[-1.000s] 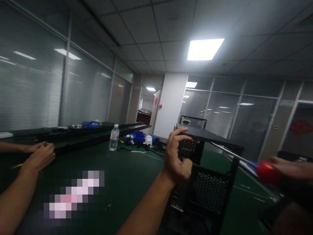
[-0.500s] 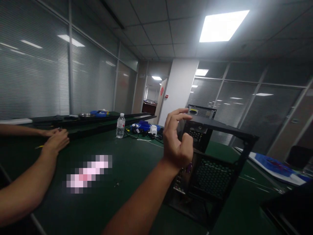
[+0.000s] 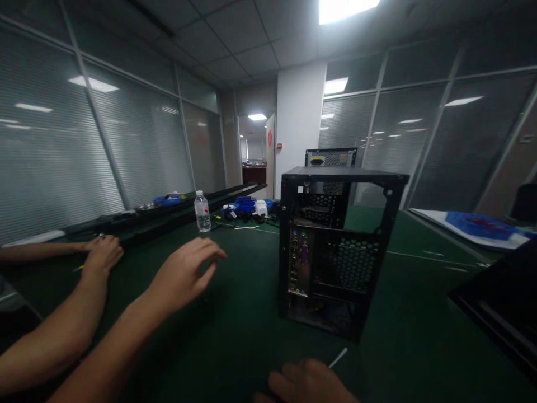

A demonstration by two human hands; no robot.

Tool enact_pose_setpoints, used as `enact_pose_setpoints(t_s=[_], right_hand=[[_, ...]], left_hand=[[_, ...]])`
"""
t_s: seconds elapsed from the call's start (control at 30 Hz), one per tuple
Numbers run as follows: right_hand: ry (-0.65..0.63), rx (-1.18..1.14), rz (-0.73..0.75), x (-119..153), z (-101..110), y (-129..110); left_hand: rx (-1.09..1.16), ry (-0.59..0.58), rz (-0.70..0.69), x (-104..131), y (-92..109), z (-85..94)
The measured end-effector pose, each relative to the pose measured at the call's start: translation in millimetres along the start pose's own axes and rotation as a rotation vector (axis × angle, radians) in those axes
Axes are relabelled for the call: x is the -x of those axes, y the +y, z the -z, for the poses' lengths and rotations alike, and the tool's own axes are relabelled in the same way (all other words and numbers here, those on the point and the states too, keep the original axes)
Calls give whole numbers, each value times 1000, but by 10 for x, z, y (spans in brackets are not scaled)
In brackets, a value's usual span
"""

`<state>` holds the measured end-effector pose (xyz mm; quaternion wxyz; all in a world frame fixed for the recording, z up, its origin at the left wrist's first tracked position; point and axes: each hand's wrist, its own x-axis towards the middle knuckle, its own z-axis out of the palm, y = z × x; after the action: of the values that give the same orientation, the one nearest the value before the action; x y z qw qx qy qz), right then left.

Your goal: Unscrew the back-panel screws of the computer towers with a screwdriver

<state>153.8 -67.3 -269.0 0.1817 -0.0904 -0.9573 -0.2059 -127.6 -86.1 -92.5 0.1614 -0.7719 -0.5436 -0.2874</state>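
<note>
My left hand (image 3: 191,271) is held above the green table, left of the computer case, with thumb and fingers apart and nothing between them. The black computer case (image 3: 289,224) stands upright, its rear side toward me, showing ports, a honeycomb vent and an open bay at the top. At the bottom edge my right hand (image 3: 310,383) is partly cut off, its fingers curled; what they hold, if anything, is hidden. A thin white strip (image 3: 339,357) lies beside that hand, in front of the case.
Another person's hands (image 3: 104,254) work at the left. A water bottle (image 3: 202,212), a blue tray with cables (image 3: 247,206) and a second case (image 3: 331,154) stand farther back. A dark panel (image 3: 499,302) is at right, near a blue-and-white sheet (image 3: 474,224).
My left hand has moved left and down, away from the case's top edge. My right hand has come into view at the bottom. The view has tilted down, showing the whole case.
</note>
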Motion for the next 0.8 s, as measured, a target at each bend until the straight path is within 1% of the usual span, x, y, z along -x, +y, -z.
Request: enact_pose_setpoints(t_s=[0.07,0.1,0.13,0.2,0.27,0.37,0.53,0.8], right_hand=[[28,-12,-1,-15,80,-3],[43,-16,1,-27,128,-1],[56,-19,4,-41,180,3],[72,-22,16,-70,284,16],[77,-22,25,-96,368,31],[85,-27,29,-119,420,44],[106,-39,34,-113,389,40],[64,-33,20,-114,437,24]], left_hand=[[-63,-247,111,303,-237,-202],[-66,-340,154,447,-324,-288],[-54,-412,182,578,-391,-363],[-28,-482,234,781,-477,-483],[-20,-492,266,897,-523,-568],[-15,-466,331,932,-566,-649],[23,-489,401,845,-624,-729],[19,-495,364,703,-646,-853]])
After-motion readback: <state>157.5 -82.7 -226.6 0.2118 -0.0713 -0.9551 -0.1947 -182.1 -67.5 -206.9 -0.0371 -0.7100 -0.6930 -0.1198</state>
